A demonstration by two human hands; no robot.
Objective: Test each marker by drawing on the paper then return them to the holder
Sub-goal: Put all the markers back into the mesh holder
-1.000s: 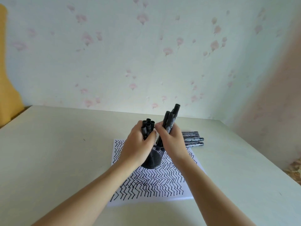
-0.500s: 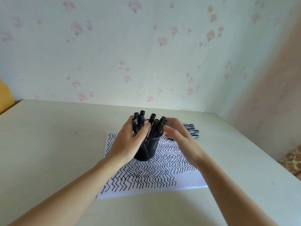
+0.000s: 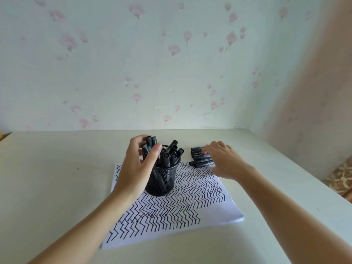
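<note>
A black mesh holder (image 3: pixel 162 180) stands on a white paper (image 3: pixel 219 212) covered in black zigzag lines. Several black markers (image 3: pixel 169 153) stick up out of the holder. My left hand (image 3: pixel 138 166) wraps the holder's left side, thumb by the rim, fingers round a few upright markers. Beyond the paper's far right corner lies a row of several loose black markers (image 3: pixel 200 158). My right hand (image 3: pixel 222 161) reaches over them, its fingertips touching the row; whether it pinches one is hidden.
The pale table (image 3: pixel 57 187) meets a flowered wall behind and a wall at the right. A patterned cushion or fabric (image 3: pixel 341 178) shows past the table's right edge.
My right hand let go of the markers it lowered into the holder and moved right to the loose row. My left hand stayed at the holder.
</note>
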